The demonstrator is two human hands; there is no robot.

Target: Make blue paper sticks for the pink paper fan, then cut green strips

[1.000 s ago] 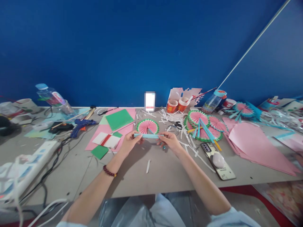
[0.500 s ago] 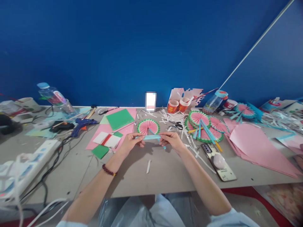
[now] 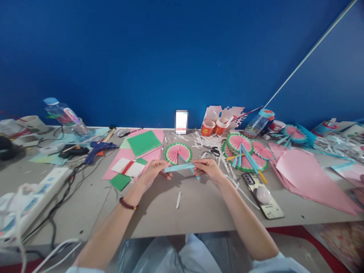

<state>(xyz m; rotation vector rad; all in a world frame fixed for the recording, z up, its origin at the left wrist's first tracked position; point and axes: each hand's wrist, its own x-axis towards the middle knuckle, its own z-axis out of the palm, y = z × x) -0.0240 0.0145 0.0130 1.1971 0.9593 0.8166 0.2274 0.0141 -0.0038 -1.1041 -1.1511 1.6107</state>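
A light blue paper strip (image 3: 179,167) is held level between both my hands just above the grey table (image 3: 199,208). My left hand (image 3: 153,171) pinches its left end and my right hand (image 3: 209,170) pinches its right end. Right behind the strip lies a pink pleated paper fan with a green rim (image 3: 178,152). A small white paper scrap (image 3: 178,200) lies on the table in front of my hands.
Several finished pink-and-green fans with blue sticks (image 3: 244,149) are piled to the right, beside a phone (image 3: 263,195) and large pink sheets (image 3: 309,178). Green and pink paper (image 3: 143,143), a blue glue gun (image 3: 98,149), a power strip (image 3: 34,193) and cables lie left. Scissors (image 3: 212,150), white paper trimmings and red cups (image 3: 214,127) sit at the back.
The strip has tilted slightly, its left end now lower and its right end nearer the fan. Both hands stayed almost in place, still pinching it.
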